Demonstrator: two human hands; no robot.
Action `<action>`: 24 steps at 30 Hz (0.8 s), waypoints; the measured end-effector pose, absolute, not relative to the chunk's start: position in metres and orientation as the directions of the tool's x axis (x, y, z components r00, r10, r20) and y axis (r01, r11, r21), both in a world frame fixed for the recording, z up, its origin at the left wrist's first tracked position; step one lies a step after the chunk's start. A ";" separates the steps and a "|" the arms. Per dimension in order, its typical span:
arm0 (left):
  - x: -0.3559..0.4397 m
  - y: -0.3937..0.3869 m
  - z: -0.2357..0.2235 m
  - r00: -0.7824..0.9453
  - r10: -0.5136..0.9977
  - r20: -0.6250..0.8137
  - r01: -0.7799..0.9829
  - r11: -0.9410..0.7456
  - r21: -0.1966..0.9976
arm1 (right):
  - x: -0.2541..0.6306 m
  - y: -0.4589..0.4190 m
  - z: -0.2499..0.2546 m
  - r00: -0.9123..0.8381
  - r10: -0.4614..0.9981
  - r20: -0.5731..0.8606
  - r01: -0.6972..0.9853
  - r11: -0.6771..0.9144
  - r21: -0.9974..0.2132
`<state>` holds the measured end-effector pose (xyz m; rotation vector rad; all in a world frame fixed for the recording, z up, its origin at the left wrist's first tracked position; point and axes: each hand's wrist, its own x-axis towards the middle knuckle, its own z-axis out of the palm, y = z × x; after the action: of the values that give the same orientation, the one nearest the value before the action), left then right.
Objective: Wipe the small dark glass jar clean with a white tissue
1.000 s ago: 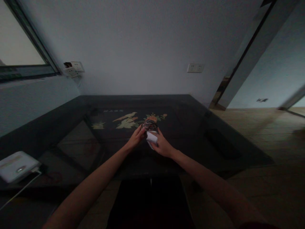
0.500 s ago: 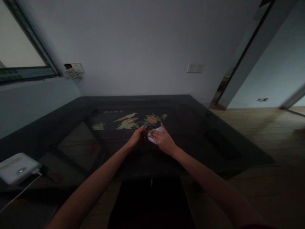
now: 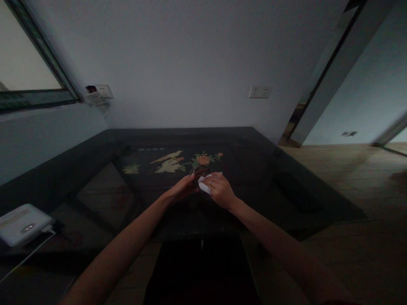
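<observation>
Above the near middle of the dark table, my left hand (image 3: 184, 187) is closed round the left side of a clear glass cup (image 3: 201, 170). Its round rim faces up towards me, while the lower part is dark and hard to make out. My right hand (image 3: 220, 189) pinches a folded white tissue (image 3: 204, 185) and presses it against the right side of the cup. A ring shows on one finger of that hand.
The dark glossy table (image 3: 241, 144) bears a picture of birds and a flower (image 3: 202, 160). A white box (image 3: 25, 224) with a cable lies at the left edge. A dark flat object (image 3: 295, 192) lies at the right. Behind stands a wall with sockets (image 3: 260, 92).
The cup has turned so that its rim shows more. My left hand has slid slightly down along its side, and my right hand has shifted a little downward with the tissue, its fingers more curled.
</observation>
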<state>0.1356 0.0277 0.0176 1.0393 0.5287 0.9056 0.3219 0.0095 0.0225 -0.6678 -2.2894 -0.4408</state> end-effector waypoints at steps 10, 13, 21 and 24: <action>0.131 0.026 0.017 0.569 0.820 0.064 -0.367 0.184 0.912 | 0.323 0.006 0.026 -0.541 0.363 0.759 0.548 0.836 -0.009; 0.131 0.024 0.018 0.550 0.834 0.052 -0.341 0.167 0.925 | 0.322 0.006 0.025 -0.522 0.384 0.762 0.511 0.856 -0.080; 0.137 0.021 0.017 0.490 0.865 0.105 -0.385 0.107 0.917 | 0.317 0.003 0.027 -0.513 0.432 0.742 0.471 0.864 -0.177; 0.139 0.024 0.014 0.460 0.878 0.132 -0.414 0.081 0.907 | 0.317 0.003 0.026 -0.510 0.418 0.752 0.455 0.873 -0.177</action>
<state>0.1385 0.0237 0.0140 1.1031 0.5231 1.0345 0.3170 0.0026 0.0262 -0.6273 -2.1708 -0.0539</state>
